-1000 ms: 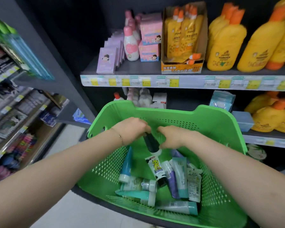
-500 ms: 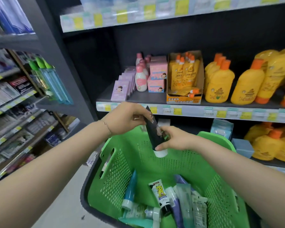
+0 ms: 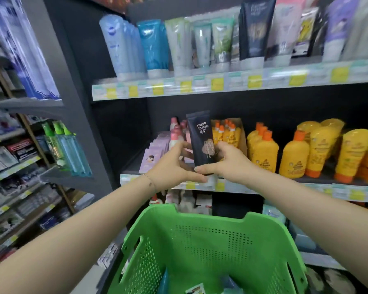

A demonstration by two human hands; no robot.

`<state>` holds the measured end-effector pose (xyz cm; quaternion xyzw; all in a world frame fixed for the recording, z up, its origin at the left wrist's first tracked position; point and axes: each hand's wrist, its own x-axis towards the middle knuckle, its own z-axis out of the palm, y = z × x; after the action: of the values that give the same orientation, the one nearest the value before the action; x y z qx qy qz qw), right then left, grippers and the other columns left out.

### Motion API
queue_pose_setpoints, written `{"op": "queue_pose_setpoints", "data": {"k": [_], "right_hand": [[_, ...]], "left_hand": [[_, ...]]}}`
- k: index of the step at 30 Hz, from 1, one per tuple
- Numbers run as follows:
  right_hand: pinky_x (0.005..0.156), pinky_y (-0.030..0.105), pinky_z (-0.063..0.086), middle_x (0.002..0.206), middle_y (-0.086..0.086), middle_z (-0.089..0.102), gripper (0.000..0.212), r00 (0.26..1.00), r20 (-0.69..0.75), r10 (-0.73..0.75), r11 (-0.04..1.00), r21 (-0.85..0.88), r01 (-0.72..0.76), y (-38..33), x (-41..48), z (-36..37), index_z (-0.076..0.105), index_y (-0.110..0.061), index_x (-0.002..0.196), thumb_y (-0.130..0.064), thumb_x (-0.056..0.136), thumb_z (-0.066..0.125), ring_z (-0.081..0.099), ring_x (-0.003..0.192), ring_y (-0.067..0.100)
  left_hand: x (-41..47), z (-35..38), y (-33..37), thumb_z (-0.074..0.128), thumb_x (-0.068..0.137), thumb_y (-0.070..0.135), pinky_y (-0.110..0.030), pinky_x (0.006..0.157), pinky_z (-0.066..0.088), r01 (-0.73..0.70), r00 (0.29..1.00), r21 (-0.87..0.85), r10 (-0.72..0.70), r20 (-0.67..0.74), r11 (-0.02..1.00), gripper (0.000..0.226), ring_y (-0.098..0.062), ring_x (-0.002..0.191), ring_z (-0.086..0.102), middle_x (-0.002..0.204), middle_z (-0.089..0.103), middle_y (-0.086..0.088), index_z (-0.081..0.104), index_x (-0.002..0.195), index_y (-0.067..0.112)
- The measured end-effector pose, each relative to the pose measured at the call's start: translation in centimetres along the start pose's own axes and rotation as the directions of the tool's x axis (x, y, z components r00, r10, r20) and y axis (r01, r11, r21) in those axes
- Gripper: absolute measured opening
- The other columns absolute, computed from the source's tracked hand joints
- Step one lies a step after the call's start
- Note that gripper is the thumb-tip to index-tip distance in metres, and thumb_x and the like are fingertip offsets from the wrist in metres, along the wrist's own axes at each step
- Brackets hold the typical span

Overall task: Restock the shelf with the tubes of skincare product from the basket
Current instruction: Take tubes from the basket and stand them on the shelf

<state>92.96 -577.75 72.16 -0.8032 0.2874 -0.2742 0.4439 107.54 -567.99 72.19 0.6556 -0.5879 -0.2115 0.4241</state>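
A black tube (image 3: 201,139) with white lettering stands upright in the air, cap end down, in front of the middle shelf. My left hand (image 3: 174,166) grips its lower left side and my right hand (image 3: 223,161) grips its lower right side. Below them is the green perforated basket (image 3: 202,238); only the tips of a few tubes (image 3: 194,289) show at its bottom edge. The upper shelf (image 3: 221,83) carries a row of upright skincare tubes, among them a matching black tube (image 3: 254,28).
The middle shelf (image 3: 263,185) holds yellow bottles with orange caps (image 3: 293,155), an open carton of small yellow tubes (image 3: 227,132), pink bottles and lilac boxes (image 3: 151,158). A second shelving unit (image 3: 19,145) with toothbrush packs stands to the left.
Both hands have lifted the black tube out of the basket and raised it to the middle shelf's height. The view has tilted up, revealing the upper shelf of tubes.
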Motion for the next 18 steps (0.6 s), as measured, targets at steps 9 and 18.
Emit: {"op": "queue_pose_setpoints", "data": {"k": [9,18], "right_hand": [[0.074,0.030,0.054,0.097,-0.003,0.066,0.058,0.984,-0.170,-0.059,0.993,-0.113,0.040,-5.6,1.2,-4.9,0.056,-0.017,0.101,-0.043,0.060,0.087,0.064,0.087,0.013],[0.074,0.030,0.056,0.094,-0.001,0.069,0.051,0.962,-0.248,-0.110,0.976,-0.208,0.058,-8.6,1.9,-8.9,0.064,-0.018,0.104,-0.049,0.067,0.080,0.065,0.085,0.014]], "left_hand": [[4.6,0.6,4.8,0.089,0.051,0.030,-0.041,0.088,0.054,-0.128,0.985,-0.155,0.108,-0.133,0.979,0.068,-0.017,0.100,0.066,0.107,0.067,-0.002,0.049,0.105,0.019],[7.4,-0.4,9.3,0.087,0.062,0.017,-0.035,0.080,0.057,-0.135,0.987,-0.250,0.106,-0.123,0.959,0.061,-0.014,0.086,0.070,0.091,0.071,-0.007,0.060,0.116,0.021]]}}
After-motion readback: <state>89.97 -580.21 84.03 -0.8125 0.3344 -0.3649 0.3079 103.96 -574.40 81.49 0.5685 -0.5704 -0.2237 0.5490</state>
